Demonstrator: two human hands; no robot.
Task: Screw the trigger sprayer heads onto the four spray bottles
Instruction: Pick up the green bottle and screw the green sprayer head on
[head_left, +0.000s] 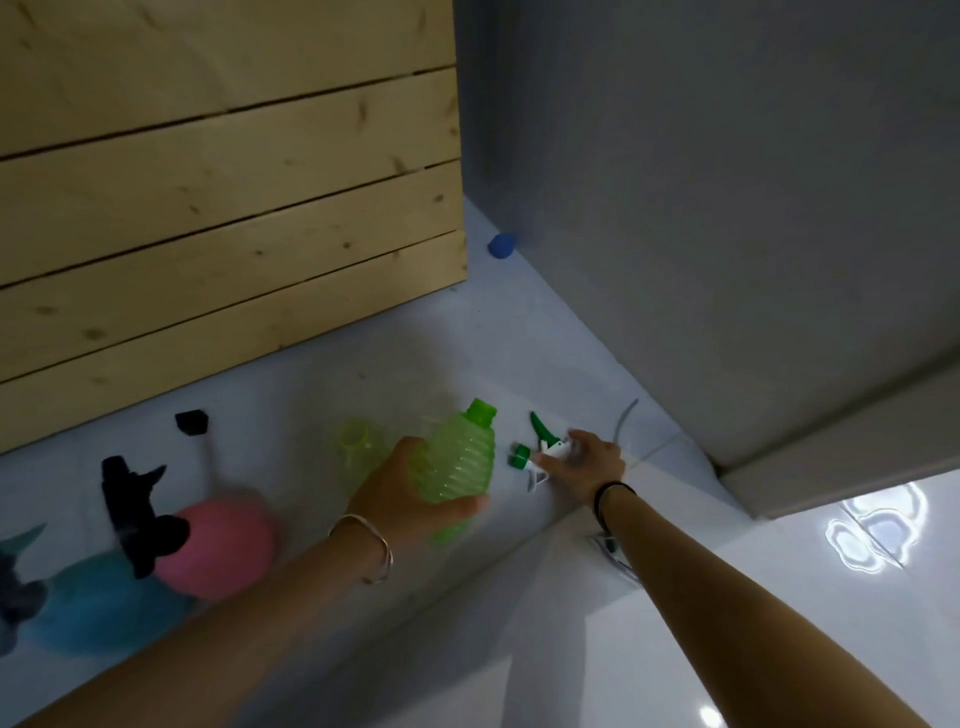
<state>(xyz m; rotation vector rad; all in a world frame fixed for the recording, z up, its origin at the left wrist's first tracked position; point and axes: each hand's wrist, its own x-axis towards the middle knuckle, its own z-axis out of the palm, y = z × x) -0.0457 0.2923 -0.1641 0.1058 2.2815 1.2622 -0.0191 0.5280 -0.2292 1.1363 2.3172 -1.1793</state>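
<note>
Just right of the ribbed, translucent green plastic spray bottle (457, 467), on the pale glossy floor, lies a green-and-white trigger sprayer head (537, 449) with its thin dip tube (626, 418) trailing away from the bottle. The right hand (584, 460) is laid over that sprayer, fingers curled loosely onto its white body; whether the grip has closed is hard to tell through the blur. The left hand (410, 493) is wrapped around the lower body of the green bottle, thumb along the near side, tilting it so the threaded neck points away from the person.

The step in hand looks like fetching the sprayer for this bottle. To do it well, I would lift the head by its collar, feed the tube straight down the neck, and only then turn the collar, keeping the bottle steady so the threads start square.

Both arms reach far forward, nearly straight, the right wrist bent down toward the floor.

Left of the green bottle stand a yellow translucent bottle (358, 447), then a pink bottle (218, 545) carrying a black sprayer (135, 509), then a teal bottle (93, 608).
</note>
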